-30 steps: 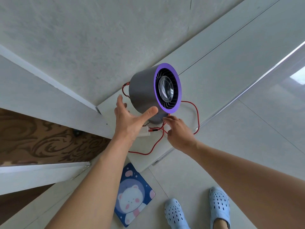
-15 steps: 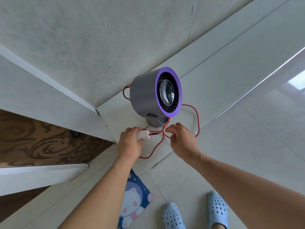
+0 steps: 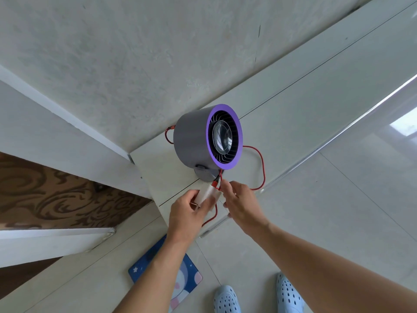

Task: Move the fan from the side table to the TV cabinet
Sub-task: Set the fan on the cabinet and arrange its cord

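A grey round fan [image 3: 194,141] with a purple front ring stands upright on the pale TV cabinet [image 3: 293,123], near its left end. A red cable [image 3: 261,168] loops around its base and behind it. My left hand [image 3: 187,213] grips the white plug adapter [image 3: 206,195] at the cable's end, lifted just in front of the fan's foot. My right hand [image 3: 239,202] pinches the red cable right beside the adapter. Neither hand touches the fan's body.
A textured wall [image 3: 135,53] rises behind the cabinet. A brown patterned panel [image 3: 56,195] and a white ledge [image 3: 45,240] lie to the left. On the tiled floor are a blue cartoon mat [image 3: 187,279] and my light blue clogs [image 3: 225,299].
My left hand left the fan's side, took hold of the white adapter and raised it. My right hand stayed at the cable. The fan has not moved on the cabinet.
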### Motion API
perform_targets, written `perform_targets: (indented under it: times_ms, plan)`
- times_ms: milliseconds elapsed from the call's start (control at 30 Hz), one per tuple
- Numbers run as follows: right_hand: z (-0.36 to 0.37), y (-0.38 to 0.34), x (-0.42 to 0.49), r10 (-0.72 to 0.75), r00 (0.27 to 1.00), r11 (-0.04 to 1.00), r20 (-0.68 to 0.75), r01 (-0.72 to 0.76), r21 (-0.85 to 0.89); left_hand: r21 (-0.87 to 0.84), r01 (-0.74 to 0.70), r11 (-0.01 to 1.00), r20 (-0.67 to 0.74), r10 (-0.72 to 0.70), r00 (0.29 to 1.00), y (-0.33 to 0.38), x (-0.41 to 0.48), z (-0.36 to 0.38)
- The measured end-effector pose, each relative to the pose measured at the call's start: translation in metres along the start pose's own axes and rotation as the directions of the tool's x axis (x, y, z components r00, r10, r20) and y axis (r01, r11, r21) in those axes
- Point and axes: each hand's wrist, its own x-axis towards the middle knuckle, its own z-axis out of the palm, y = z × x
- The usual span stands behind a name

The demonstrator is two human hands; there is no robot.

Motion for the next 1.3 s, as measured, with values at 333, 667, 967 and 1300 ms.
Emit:
perform_targets:
  times_ms: [333,667,967,1300]
  plan:
    - [-0.024,0.006,0.005,0.297,0.954,0.94,-0.044,-0.285,0.186,-0.029,0.036,0.999,0.162,-0.031,0.986,0.028,-0.021,0.049]
    - [-0.06,0.024,-0.01,0.437,0.897,0.835,-0.064,-0.378,0.401,-0.081,0.325,0.942,0.503,-0.243,0.83,0.042,-0.03,0.079]
    - [-0.082,0.006,-0.011,0.386,0.921,0.852,-0.052,-0.334,0.403,-0.207,0.372,0.905,0.303,-0.303,0.904,0.069,-0.01,0.095]
    - [-0.117,-0.019,-0.019,0.242,0.961,0.874,-0.131,-0.157,0.46,-0.59,0.596,0.545,0.454,-0.387,0.803,0.103,-0.003,0.11]
